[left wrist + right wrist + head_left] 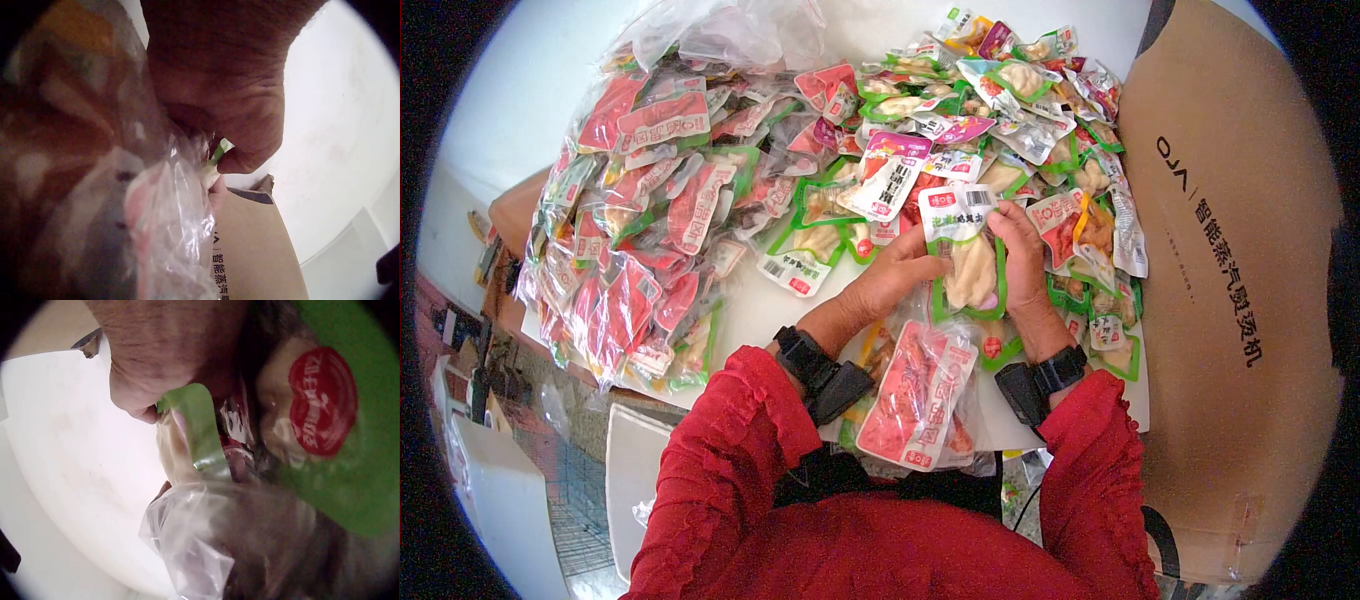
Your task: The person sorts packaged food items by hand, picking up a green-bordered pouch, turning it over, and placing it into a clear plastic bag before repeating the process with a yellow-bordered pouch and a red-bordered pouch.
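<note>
Both hands hold a vacuum-sealed snack packet [970, 272] with a white top, a green border and pale meat in its clear window. My left hand [887, 284] pinches its left side, thumb across the front. On the right side, my right hand [1024, 262] grips the upper edge; in the right wrist view that hand [172, 353] is curled at the green border [203, 434]. Below, close to my body, a clear plastic bag [965, 440] lies around a red packet [905, 395]. Crinkled clear plastic [181, 212] covers much of the left wrist view.
A large heap of mostly red packets [640, 230] in clear bags covers the table's left side. Mixed green, white and purple packets [1020, 110] pile up at the back right. A tall cardboard box [1230, 300] stands along the right edge. White table surface [750, 320] shows between heaps.
</note>
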Demonstrator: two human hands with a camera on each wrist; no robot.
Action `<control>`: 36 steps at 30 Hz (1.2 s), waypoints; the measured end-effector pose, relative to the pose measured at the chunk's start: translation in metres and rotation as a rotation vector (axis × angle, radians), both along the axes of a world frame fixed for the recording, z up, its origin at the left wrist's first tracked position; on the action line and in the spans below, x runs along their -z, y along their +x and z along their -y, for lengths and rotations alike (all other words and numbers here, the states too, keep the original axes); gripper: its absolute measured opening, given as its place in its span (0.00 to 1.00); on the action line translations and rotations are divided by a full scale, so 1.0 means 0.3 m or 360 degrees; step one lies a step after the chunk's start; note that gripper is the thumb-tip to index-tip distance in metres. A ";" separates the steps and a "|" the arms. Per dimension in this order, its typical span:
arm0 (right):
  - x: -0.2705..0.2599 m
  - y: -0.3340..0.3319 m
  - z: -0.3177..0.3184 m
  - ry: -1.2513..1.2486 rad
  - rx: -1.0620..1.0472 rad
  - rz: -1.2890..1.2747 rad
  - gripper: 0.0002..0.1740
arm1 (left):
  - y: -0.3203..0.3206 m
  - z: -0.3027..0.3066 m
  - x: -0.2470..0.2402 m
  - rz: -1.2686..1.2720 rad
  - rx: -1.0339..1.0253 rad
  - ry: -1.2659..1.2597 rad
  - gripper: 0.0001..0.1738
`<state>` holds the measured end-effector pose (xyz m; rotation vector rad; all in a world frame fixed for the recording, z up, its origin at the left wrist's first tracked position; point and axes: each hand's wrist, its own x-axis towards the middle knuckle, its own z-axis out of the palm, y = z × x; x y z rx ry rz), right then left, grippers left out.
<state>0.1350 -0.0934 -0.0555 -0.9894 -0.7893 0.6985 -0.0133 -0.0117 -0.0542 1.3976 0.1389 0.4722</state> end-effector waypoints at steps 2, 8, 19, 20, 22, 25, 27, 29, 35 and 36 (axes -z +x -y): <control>-0.004 -0.005 0.002 0.0001 -0.0014 -0.0008 0.09 | -0.003 0.003 -0.006 -0.0007 0.0019 -0.0020 0.26; 0.010 0.009 -0.005 -0.0032 0.0004 0.0035 0.09 | -0.007 0.006 -0.006 -0.0032 0.0030 0.0003 0.26; -0.013 -0.010 -0.002 -0.0006 -0.0134 -0.0111 0.12 | 0.021 -0.001 0.005 0.0200 -0.0201 -0.0075 0.24; -0.012 -0.011 -0.002 -0.0007 -0.0134 -0.0111 0.12 | 0.021 -0.005 0.002 0.0228 -0.0185 -0.0201 0.25; -0.010 -0.014 -0.003 0.0012 -0.0153 -0.0089 0.11 | 0.028 -0.018 0.008 0.0297 -0.0131 -0.0263 0.24; -0.008 -0.014 -0.002 0.0083 -0.0122 -0.0152 0.10 | 0.016 -0.009 0.012 0.0041 -0.0097 -0.0221 0.24; -0.004 -0.010 -0.004 0.0077 -0.0126 -0.0150 0.10 | 0.009 0.001 0.002 0.0051 -0.0011 -0.0235 0.25; -0.003 -0.005 -0.002 0.0069 -0.0127 -0.0149 0.11 | 0.008 0.004 -0.001 0.0060 0.0076 -0.0250 0.25; -0.017 -0.010 0.001 -0.0005 -0.0148 -0.0093 0.12 | 0.010 0.004 0.003 0.0117 0.0066 -0.0281 0.26; -0.015 -0.011 -0.001 -0.0006 -0.0111 -0.0064 0.12 | 0.010 0.004 0.003 0.0125 0.0059 -0.0285 0.26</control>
